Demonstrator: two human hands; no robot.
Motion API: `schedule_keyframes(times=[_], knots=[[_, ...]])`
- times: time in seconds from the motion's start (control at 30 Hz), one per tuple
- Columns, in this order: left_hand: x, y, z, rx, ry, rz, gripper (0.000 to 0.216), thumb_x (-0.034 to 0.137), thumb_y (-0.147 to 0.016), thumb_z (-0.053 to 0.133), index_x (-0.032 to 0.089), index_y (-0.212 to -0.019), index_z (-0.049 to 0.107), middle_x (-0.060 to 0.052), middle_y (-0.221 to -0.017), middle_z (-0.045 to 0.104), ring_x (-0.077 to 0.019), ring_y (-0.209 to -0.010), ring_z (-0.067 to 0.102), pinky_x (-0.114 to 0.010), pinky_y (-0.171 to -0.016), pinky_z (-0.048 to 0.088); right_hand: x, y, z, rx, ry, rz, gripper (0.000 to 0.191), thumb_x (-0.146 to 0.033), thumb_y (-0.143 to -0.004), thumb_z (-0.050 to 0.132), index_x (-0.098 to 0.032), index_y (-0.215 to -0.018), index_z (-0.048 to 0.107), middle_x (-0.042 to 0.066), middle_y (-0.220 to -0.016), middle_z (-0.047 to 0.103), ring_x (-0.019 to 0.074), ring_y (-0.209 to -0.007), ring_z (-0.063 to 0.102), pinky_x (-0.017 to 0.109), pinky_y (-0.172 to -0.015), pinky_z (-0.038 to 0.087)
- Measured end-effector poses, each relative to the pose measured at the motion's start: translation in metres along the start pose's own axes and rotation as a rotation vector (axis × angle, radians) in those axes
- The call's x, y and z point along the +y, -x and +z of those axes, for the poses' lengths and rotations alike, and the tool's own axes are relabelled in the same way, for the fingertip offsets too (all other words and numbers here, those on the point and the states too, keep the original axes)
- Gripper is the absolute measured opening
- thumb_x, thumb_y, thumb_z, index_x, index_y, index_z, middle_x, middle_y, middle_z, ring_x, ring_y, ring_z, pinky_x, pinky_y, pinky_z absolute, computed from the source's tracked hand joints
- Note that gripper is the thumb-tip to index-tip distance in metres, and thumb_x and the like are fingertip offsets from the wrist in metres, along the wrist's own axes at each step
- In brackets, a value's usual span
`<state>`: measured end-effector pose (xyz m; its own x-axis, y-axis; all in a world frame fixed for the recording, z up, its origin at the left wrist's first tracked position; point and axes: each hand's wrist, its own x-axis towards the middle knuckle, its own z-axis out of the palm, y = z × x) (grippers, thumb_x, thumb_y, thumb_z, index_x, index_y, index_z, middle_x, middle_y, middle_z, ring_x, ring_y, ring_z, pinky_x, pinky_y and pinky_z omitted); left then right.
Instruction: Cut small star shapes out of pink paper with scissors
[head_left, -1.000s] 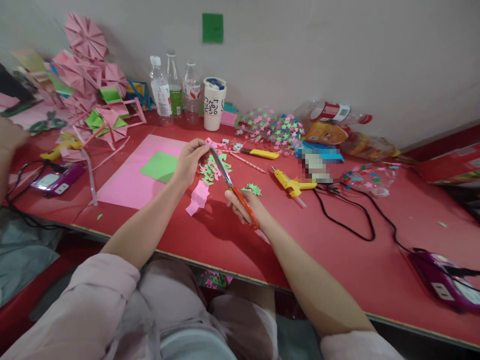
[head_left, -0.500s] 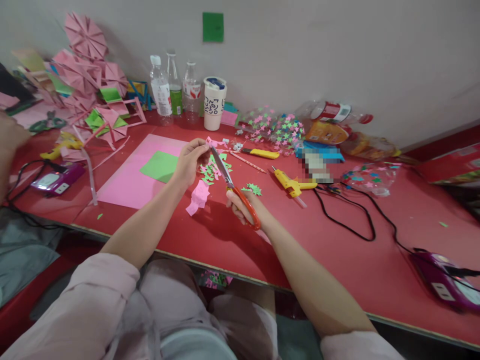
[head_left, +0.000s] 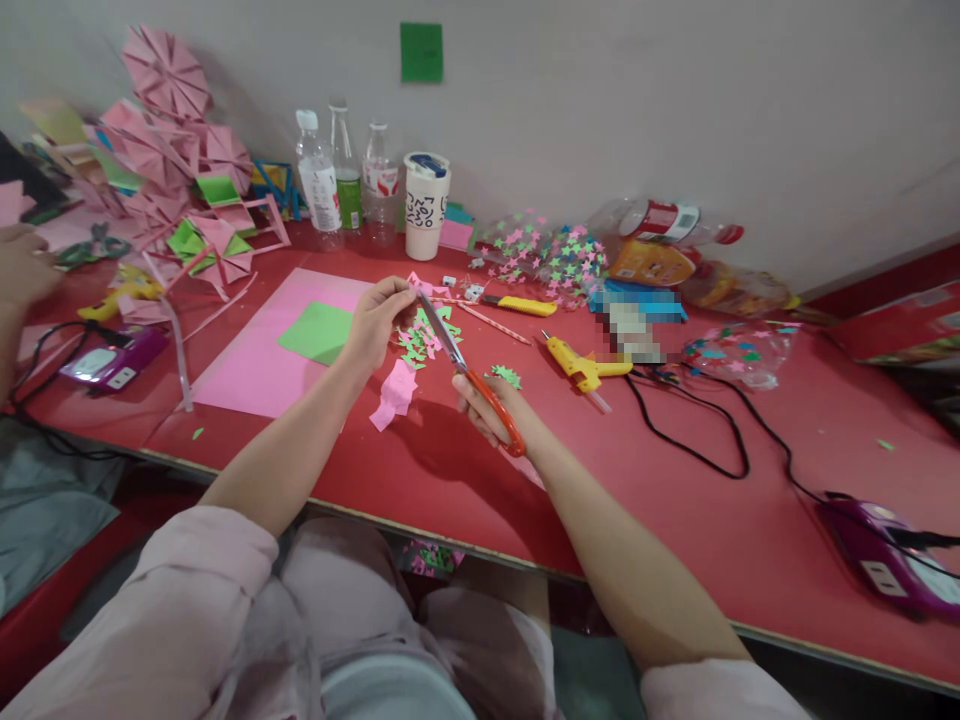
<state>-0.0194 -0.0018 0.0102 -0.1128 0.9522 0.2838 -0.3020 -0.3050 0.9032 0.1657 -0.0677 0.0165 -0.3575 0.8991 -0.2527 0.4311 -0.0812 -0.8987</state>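
My right hand [head_left: 484, 405] is closed round the orange handles of a pair of scissors [head_left: 448, 342], whose blades look nearly shut and point up and left. At the blade tips my left hand [head_left: 380, 318] pinches a small piece of pink paper [head_left: 417, 286], mostly hidden behind the fingers. Green and pink paper scraps [head_left: 424, 340] lie on the table under the blades. A cut pink paper piece [head_left: 395, 394] is below my left hand. Several small green paper stars [head_left: 506, 376] sit just beyond my right hand.
A green sheet [head_left: 317, 332] lies on a pink sheet [head_left: 247, 350] to the left. Right of the scissors are a yellow cutter [head_left: 525, 306], a yellow glue gun [head_left: 581, 364] and a black cord [head_left: 739, 440]. Bottles [head_left: 321, 185] and a cup [head_left: 427, 210] stand behind. Another person's hand [head_left: 26, 265] is far left.
My hands and the scissors are almost unmoved; the blades seem slightly more closed. At far left, the other person's hand has shifted and now shows beside pink paper.
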Motion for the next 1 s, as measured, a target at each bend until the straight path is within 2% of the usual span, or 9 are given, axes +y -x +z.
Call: schedule_keyframes(times=[0.2,0.73,1.0], knots=[[0.0023,-0.0011,-0.0017,-0.001,-0.014,0.005,0.014,0.014,-0.074,0.056,0.017,-0.061,0.052,0.005,-0.049,0.049,-0.0029,-0.043,0.044,-0.016,-0.043,0.034,0.0005,0.0008,-0.0008,-0.013,0.016,-0.004,0.045,-0.058,-0.084,0.048,-0.020,-0.061,0.043,-0.008,-0.031,0.034,0.0077,-0.023,0.034,0.020,-0.029,0.029],[0.0034,-0.0044,-0.0064,-0.026,-0.042,-0.014,0.014,0.015,-0.074,0.056,0.017,-0.061,0.051,0.005,-0.051,0.049,-0.0019,-0.043,0.044,-0.016,-0.044,0.034,-0.0002,-0.0016,-0.0018,0.012,0.036,0.054,0.045,-0.061,-0.078,0.054,-0.020,-0.062,0.043,-0.009,-0.032,0.034,0.0074,-0.022,0.033,0.019,-0.027,0.028],[0.0046,-0.0037,-0.0057,-0.020,-0.048,-0.009,0.013,0.015,-0.073,0.056,0.017,-0.060,0.052,0.006,-0.050,0.049,-0.0022,-0.043,0.044,-0.016,-0.044,0.035,-0.0008,-0.0013,-0.0015,0.011,0.004,0.041,0.045,-0.059,-0.080,0.054,-0.020,-0.060,0.043,-0.009,-0.031,0.033,0.0071,-0.022,0.033,0.019,-0.026,0.028]])
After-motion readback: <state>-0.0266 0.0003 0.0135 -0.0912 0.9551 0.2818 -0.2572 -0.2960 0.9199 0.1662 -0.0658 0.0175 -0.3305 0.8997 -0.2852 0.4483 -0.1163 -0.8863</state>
